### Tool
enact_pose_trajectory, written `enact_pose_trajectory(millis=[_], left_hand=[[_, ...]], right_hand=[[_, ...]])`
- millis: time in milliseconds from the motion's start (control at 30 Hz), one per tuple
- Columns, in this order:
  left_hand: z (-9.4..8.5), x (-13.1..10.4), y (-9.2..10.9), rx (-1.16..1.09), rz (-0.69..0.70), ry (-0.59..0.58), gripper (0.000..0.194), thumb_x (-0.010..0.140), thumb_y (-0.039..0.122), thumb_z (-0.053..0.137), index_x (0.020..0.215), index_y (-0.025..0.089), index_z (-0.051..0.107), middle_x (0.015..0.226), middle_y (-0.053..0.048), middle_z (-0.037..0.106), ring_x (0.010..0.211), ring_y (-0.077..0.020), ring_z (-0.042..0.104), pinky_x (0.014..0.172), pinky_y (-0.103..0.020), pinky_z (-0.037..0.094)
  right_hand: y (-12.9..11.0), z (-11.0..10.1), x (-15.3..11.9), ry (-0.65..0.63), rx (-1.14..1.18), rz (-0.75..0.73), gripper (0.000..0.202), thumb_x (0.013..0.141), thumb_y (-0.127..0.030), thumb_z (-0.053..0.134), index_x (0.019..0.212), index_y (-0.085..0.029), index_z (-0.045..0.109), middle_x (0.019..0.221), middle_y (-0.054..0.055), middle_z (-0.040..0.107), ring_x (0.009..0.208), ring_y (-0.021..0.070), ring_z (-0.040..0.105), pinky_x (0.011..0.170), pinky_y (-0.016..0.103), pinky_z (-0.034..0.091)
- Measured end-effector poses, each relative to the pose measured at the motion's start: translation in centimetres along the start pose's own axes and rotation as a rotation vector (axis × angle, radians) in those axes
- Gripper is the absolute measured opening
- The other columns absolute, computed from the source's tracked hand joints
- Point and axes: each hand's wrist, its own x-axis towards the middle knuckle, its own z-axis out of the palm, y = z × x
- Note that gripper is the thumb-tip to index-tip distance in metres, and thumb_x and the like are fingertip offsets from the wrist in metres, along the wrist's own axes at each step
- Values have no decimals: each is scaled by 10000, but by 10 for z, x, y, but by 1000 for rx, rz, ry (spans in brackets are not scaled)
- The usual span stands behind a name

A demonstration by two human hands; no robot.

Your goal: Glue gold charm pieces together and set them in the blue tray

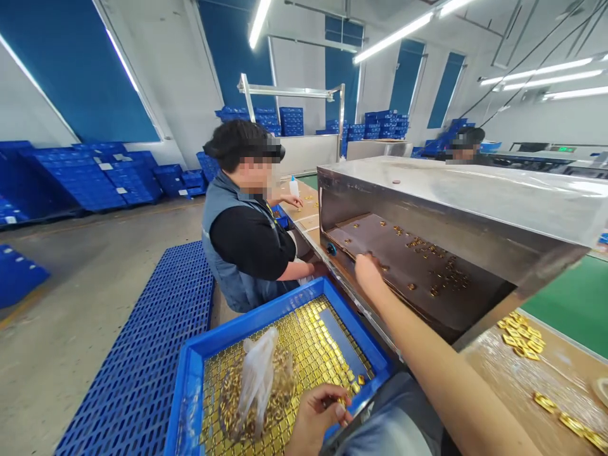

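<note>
My left hand (320,415) is over the near right part of a blue tray (187,373), its fingers pinched on a small gold piece. Rows of gold pieces (304,329) cover much of the tray, and a clear plastic bag (259,380) of small metal parts lies on them. My right hand (369,273) reaches to the front edge of a metal hood (413,190), near scattered gold pieces (427,247) on the dark surface inside. Its fingers are bent, and what they hold, if anything, is hidden.
A seated person (247,215) works at the bench to the left of the hood. More gold pieces (522,335) lie on the bench at right. Blue slatted matting (152,348) covers part of the floor, with stacked blue trays (95,174) behind.
</note>
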Motion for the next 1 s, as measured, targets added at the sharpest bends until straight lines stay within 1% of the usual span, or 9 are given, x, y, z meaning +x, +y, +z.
enact_pose_trajectory(millis=[67, 167, 233, 333, 467, 567, 667, 833, 1000], left_hand=[[4, 2, 10, 24, -10, 7, 446, 559, 501, 942, 787, 149, 792, 759, -72, 755, 566, -151, 663, 542, -258, 515], [13, 6, 21, 61, 20, 17, 428, 587, 488, 927, 800, 143, 791, 786, -81, 765, 589, -155, 664, 567, -269, 532], [22, 10, 25, 43, 72, 21, 427, 593, 493, 919, 799, 145, 783, 796, -83, 771, 565, -146, 645, 531, -262, 517], [46, 14, 26, -64, 161, 18, 444, 577, 482, 935, 850, 170, 776, 810, -63, 777, 595, -137, 657, 552, -250, 529], [91, 11, 20, -123, 139, -159, 407, 627, 460, 927, 886, 189, 770, 862, -51, 786, 616, -117, 668, 573, -234, 542], [123, -1, 8, -124, 48, -378, 376, 665, 447, 914, 903, 194, 770, 850, -42, 781, 607, -110, 664, 582, -236, 549], [146, -12, -6, -142, -36, -557, 382, 688, 480, 894, 900, 188, 771, 815, -40, 769, 605, -113, 661, 578, -236, 548], [172, -19, -21, -114, -181, -719, 400, 673, 507, 893, 881, 188, 772, 784, -37, 758, 563, -94, 626, 547, -216, 524], [196, -16, -30, -140, -296, -869, 336, 699, 456, 893, 888, 205, 775, 792, -29, 758, 563, -94, 632, 554, -223, 536]], right_hand=[[-15, 4, -32, 12, 159, -86, 221, 1014, -169, 548, 1154, -136, 717, 1191, 172, 699, 1024, 226, 707, 898, 334, 547], [-10, 12, -96, 6, 444, -225, 233, 998, -191, 562, 1123, -266, 743, 1094, 32, 754, 946, 150, 711, 861, 249, 539], [11, 19, -139, -37, 1080, -273, 155, 925, -191, 632, 979, -223, 773, 900, 31, 767, 764, 170, 697, 704, 283, 549], [52, 31, -191, -148, 1650, -104, 132, 833, -323, 775, 915, -220, 781, 739, 1, 723, 663, 149, 652, 643, 277, 527], [96, 44, -238, -136, 2086, 211, 296, 680, -395, 928, 863, -213, 782, 693, -21, 684, 605, 86, 595, 618, 213, 503], [116, 47, -267, -18, 2245, 334, 308, 638, -346, 965, 834, -205, 773, 699, -27, 678, 582, 62, 567, 601, 183, 490], [130, 46, -293, 136, 2289, 375, 302, 641, -332, 967, 801, -192, 752, 691, -26, 674, 571, 62, 556, 603, 187, 494], [144, 46, -325, 403, 2278, 438, 273, 690, -296, 940, 810, -216, 707, 716, -33, 677, 572, 73, 549, 582, 197, 478], [153, 53, -342, 575, 2287, 486, 297, 697, -326, 931, 798, -237, 666, 708, -45, 646, 605, 103, 580, 626, 247, 515]])
